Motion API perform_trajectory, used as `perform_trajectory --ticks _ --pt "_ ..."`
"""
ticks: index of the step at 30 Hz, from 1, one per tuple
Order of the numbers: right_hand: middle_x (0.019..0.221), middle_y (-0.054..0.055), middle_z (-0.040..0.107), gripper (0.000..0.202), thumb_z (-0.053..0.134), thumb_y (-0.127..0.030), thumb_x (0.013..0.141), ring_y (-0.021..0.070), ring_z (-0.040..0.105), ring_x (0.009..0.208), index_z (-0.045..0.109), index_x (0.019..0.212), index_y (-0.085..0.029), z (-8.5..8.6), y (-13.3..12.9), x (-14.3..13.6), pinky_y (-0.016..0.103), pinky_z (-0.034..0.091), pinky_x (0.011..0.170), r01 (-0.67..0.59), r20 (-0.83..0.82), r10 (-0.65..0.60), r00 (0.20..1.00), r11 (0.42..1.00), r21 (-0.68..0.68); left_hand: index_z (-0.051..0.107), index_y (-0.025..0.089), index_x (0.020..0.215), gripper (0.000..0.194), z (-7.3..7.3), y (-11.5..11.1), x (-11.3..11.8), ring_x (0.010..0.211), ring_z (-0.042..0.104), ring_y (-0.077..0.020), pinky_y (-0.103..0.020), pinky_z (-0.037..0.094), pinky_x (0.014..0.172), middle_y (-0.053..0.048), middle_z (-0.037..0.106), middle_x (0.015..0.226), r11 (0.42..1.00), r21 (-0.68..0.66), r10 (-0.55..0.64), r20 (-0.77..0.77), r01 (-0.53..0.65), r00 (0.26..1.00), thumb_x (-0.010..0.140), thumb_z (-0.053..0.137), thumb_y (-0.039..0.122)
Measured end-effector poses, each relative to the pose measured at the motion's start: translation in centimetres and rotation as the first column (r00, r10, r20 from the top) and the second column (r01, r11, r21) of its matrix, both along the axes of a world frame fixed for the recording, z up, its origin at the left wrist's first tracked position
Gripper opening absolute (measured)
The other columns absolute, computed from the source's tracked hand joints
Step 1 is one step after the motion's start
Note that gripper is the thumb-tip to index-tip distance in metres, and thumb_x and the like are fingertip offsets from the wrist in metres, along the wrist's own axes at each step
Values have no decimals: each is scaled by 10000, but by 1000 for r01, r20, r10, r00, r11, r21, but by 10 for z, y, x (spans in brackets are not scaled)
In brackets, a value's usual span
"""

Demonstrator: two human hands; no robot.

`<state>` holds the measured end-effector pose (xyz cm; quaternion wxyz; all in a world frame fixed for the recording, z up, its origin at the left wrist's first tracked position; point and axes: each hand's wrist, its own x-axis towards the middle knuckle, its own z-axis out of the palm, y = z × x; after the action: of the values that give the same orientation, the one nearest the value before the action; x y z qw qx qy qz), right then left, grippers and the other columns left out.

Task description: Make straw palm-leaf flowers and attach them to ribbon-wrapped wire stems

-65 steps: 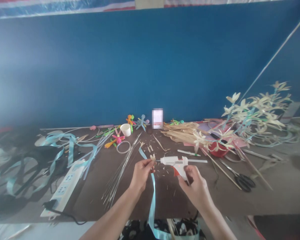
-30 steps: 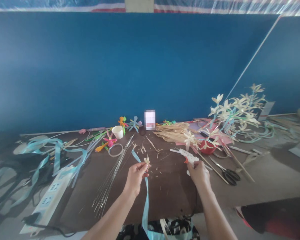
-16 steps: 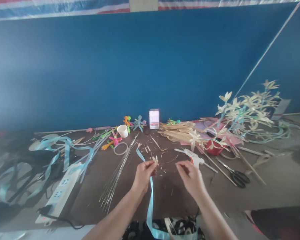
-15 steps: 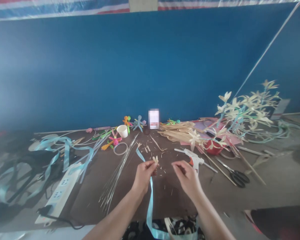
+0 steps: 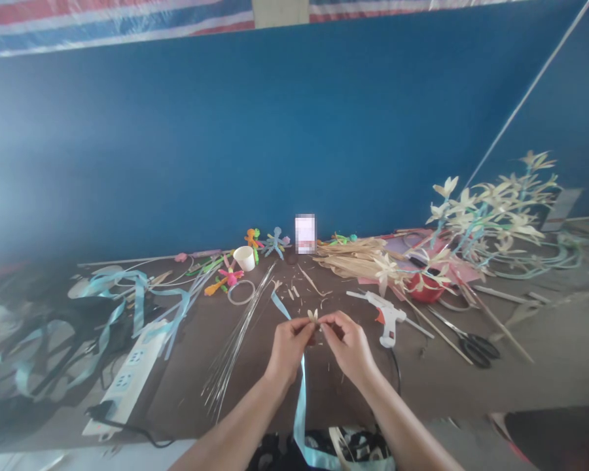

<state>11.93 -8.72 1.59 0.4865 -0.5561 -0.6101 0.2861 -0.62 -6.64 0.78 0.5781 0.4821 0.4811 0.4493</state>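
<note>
Between the fingertips of my left hand (image 5: 289,343) is a small cream flower (image 5: 313,315), its petals pointing up. My right hand (image 5: 346,341) meets it from the other side, thumb and forefinger pinched at the flower's petals. A light blue ribbon (image 5: 300,399) hangs below my left hand towards my lap, and another stretch of it lies on the table beyond that hand. Small cream scraps (image 5: 294,292) are scattered just past my fingers. To the right of my right hand lies a white glue gun (image 5: 387,317).
Thin metal wires (image 5: 243,327) lie left of my hands, near a white power strip (image 5: 127,379). A white cup (image 5: 244,258) stands behind them. Dried husks (image 5: 353,255), black-handled scissors (image 5: 476,347), a red bowl (image 5: 426,286) and a bunch of cream flowers (image 5: 491,203) occupy the right.
My right hand has moved left, from apart to touching the small flower in my left hand. The view has shifted slightly.
</note>
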Motion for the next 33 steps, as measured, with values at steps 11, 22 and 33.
perform_trajectory --ticks 11,22,33 --pt "765 21 595 150 434 -209 776 142 549 712 581 770 -181 -3 1 -2 236 408 654 -32 -38 32 999 999 0 664 139 818 248 -5 1 -2 612 531 -136 -242 430 591 -35 620 672 999 49 -9 -73 13 997 689 555 321" --pt "741 16 595 156 448 -242 786 136 544 673 588 751 -182 -9 1 -5 231 401 632 -20 -72 17 997 999 -41 658 145 725 215 -8 2 -3 660 531 -143 -228 399 610 -39 617 691 984 169 -25 -210 61 977 723 514 304" --pt "681 24 617 163 465 -258 751 139 552 604 596 712 -170 -14 6 -4 220 401 543 -20 -169 2 986 994 -103 659 138 731 264 -6 4 -4 629 535 -152 -233 396 587 -28 601 637 988 122 -68 -225 98 972 726 499 347"
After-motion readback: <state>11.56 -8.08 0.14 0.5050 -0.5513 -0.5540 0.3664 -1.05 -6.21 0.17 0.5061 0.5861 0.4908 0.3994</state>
